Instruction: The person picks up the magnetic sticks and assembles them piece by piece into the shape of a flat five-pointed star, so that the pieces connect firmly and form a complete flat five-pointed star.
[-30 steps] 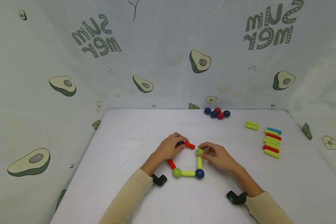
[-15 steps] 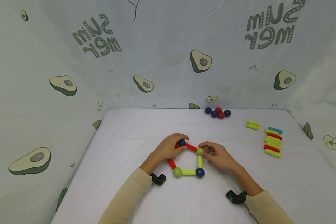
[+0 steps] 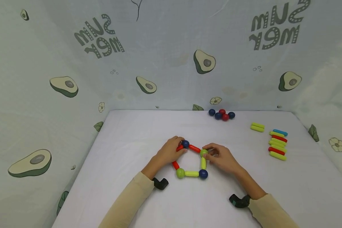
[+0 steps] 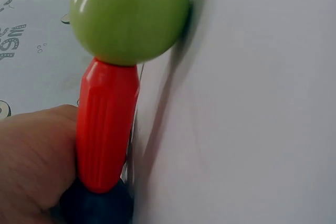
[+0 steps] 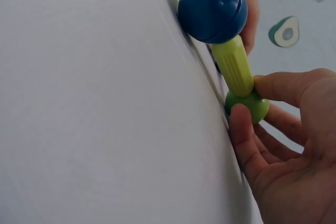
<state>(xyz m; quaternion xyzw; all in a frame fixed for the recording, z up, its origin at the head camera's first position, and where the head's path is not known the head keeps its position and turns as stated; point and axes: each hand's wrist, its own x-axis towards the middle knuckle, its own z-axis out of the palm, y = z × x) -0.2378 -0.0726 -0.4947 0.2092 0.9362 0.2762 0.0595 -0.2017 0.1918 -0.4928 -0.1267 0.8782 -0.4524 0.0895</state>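
Note:
A ring of building-toy rods and balls lies on the white table. My left hand (image 3: 168,151) curls its fingers and thumb round a red rod (image 3: 180,148) beside the far blue ball (image 3: 185,144). In the left wrist view, a dark blue ball (image 4: 100,203) shows partly behind that hand, joined to a red rod (image 4: 106,124) and a green ball (image 4: 129,17). My right hand (image 3: 221,157) pinches the right green ball (image 3: 204,152) between thumb and fingers. From it a yellow-green rod (image 3: 203,163) runs to the near blue ball (image 3: 203,174).
Several blue and red balls (image 3: 222,114) lie together at the table's far edge. To the right are two yellow-green rods (image 3: 257,127) and a column of several coloured rods (image 3: 278,145). A printed cloth (image 3: 165,53) hangs behind the table (image 3: 136,126).
The far-right red rod, apart from the right green ball at first, now meets it. My left fingers have drawn back left, uncovering the far blue ball. My right hand keeps its hold.

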